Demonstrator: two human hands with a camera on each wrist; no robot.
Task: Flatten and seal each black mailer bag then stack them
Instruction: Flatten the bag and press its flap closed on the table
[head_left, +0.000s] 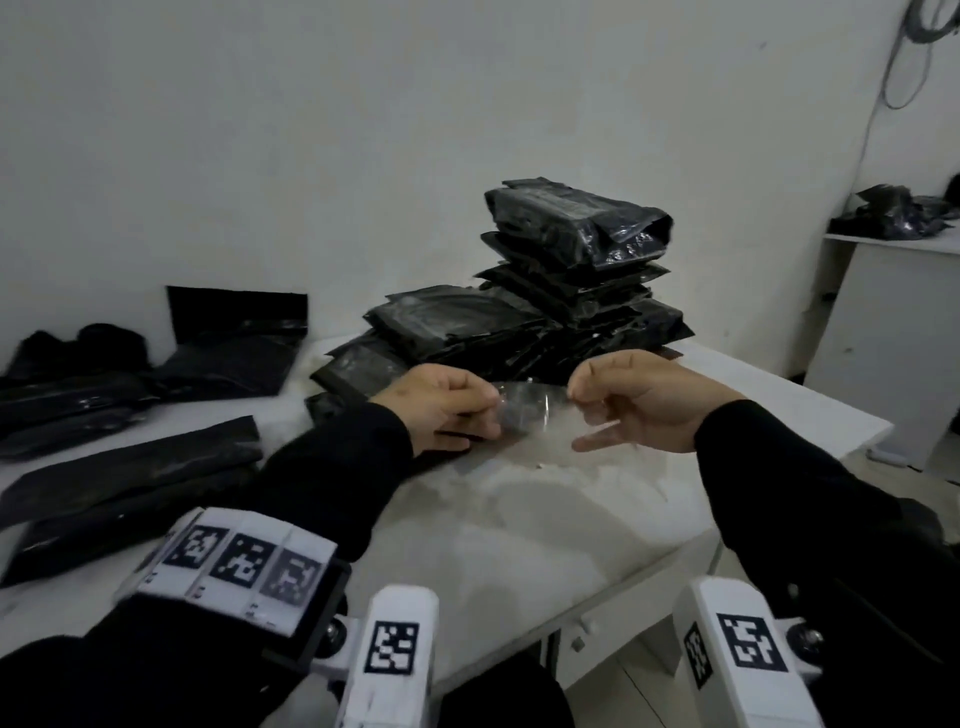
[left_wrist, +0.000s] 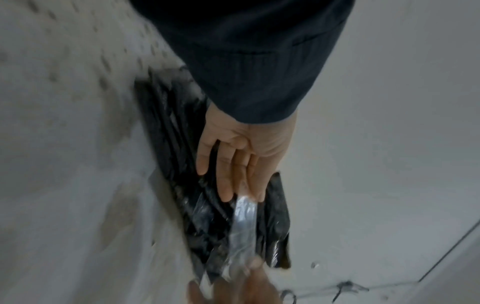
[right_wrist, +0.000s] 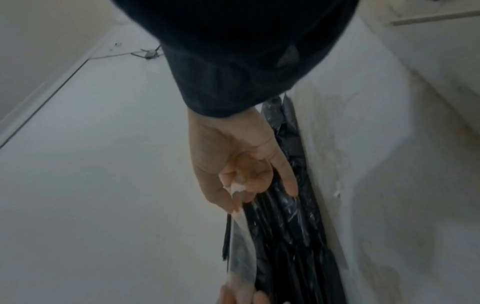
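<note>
**Two hands pull a clear strip over a black bag**

The left hand and the right hand each pinch one end of a clear strip with curled fingers. The strip hangs just above a black mailer bag lying on the white desk. Behind it sits a tall stack of bags. More flat bags lie to the left. The wrist bands show black-and-white square codes, and I can read no words anywhere.

Left hand, right hand raised, facing; thumb and forefinger pinched.
</note>
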